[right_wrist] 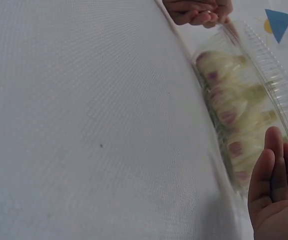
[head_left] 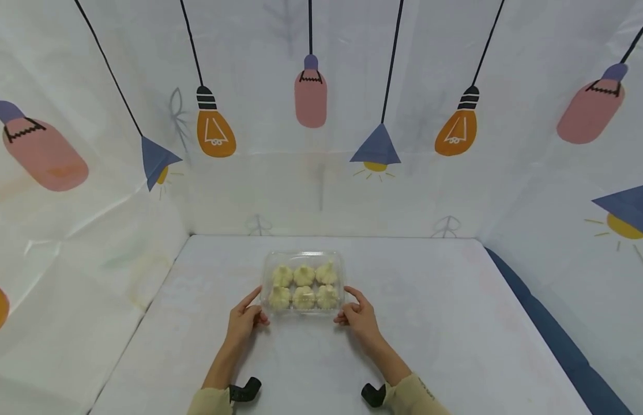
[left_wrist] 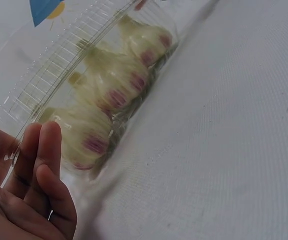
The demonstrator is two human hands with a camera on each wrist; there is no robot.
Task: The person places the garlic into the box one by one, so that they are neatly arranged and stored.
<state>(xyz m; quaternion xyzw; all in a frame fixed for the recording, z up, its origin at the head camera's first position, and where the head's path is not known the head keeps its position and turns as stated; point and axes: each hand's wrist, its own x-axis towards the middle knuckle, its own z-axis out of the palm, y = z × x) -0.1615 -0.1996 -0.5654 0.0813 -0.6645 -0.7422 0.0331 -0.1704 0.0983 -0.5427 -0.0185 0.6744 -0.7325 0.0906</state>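
Note:
A clear plastic clamshell container [head_left: 303,256] stands on the white table, with several pale garlic bulbs [head_left: 303,275] in two rows inside. Purple patches mark the bulbs [left_wrist: 111,82] in the left wrist view. My left hand [head_left: 243,320] is at the container's left front corner, its index finger along the side and finger and thumb at the rim. Mirroring it, my right hand [head_left: 360,317] holds the rim at the right front corner. The remaining fingers [right_wrist: 274,170] of the right hand stand in front of the bulbs; its thumb is mostly out of that view.
White sheeting [head_left: 321,196] printed with hanging lamps encloses the table [head_left: 456,323] at the back and sides. Past the table's right edge runs a dark blue strip [head_left: 549,328]. Black straps [head_left: 245,390] show at both cuffs.

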